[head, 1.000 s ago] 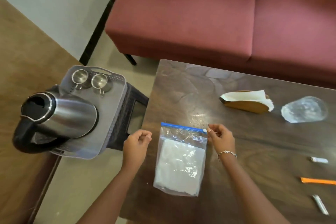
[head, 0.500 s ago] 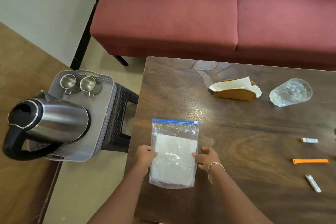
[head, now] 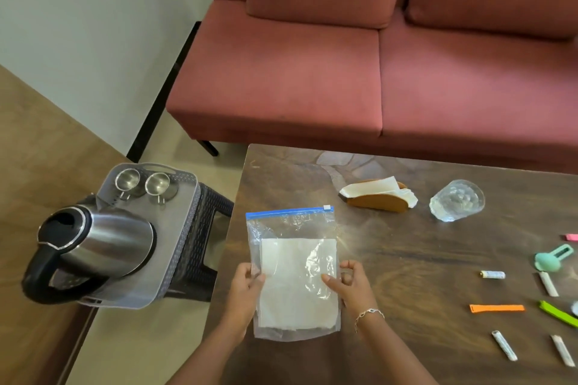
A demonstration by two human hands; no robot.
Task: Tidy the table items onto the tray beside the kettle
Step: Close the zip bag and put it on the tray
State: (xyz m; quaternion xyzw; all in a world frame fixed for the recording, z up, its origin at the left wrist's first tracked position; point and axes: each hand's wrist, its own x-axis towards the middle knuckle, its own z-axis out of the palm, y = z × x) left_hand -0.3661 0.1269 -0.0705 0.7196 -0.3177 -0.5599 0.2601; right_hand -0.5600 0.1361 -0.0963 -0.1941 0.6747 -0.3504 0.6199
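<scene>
kettle point(head: 103, 247) blocks near tray point(head: 178, 228), far cups point(head: 142, 182)

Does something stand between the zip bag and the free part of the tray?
Nothing visible does. The zip bag lies right of the tray, whose bare middle, between kettle and steel cups, faces it across an open gap.

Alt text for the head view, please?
The left hand and right hand grip the sides of a clear zip bag of white paper at a wooden table. Left of it, a grey tray carries a kettle and two steel cups.
</scene>
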